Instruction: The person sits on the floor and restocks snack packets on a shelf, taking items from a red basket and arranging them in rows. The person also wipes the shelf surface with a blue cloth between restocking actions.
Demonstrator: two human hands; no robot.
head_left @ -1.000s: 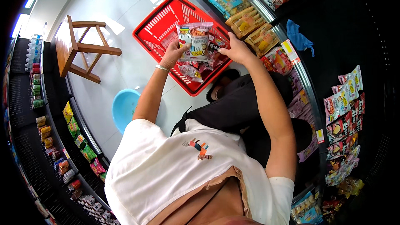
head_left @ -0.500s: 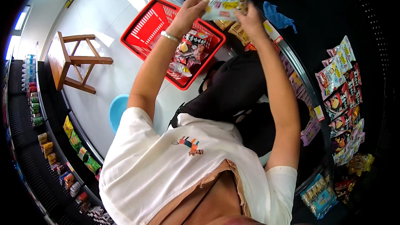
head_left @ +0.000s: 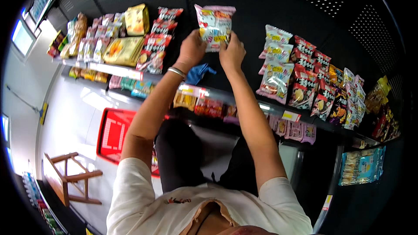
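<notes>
Both my hands hold one snack bag (head_left: 214, 24), white and pink with yellow printing, upright above the black shelf (head_left: 244, 67). My left hand (head_left: 193, 48), with a bracelet at the wrist, grips its lower left edge. My right hand (head_left: 231, 52) pinches its lower right corner. Below my left hand a crumpled blue cloth (head_left: 198, 74) lies on the shelf. To the right stand pink-and-white bags (head_left: 276, 79) of similar look, beside red-and-black bags (head_left: 303, 88). To the left is another column of red-and-black bags (head_left: 154, 48).
A red shopping basket (head_left: 114, 135) stands on the floor at left, partly behind my left arm. A wooden stool (head_left: 69, 176) is farther left. Yellow-beige packs (head_left: 123, 50) fill the left shelf. Pink packs (head_left: 298, 131) line the lower shelf. A blue pack (head_left: 362, 166) sits at far right.
My view has turned right toward the shelf. The bag has moved from beside the basket to above the shelf, still in both my hands.
</notes>
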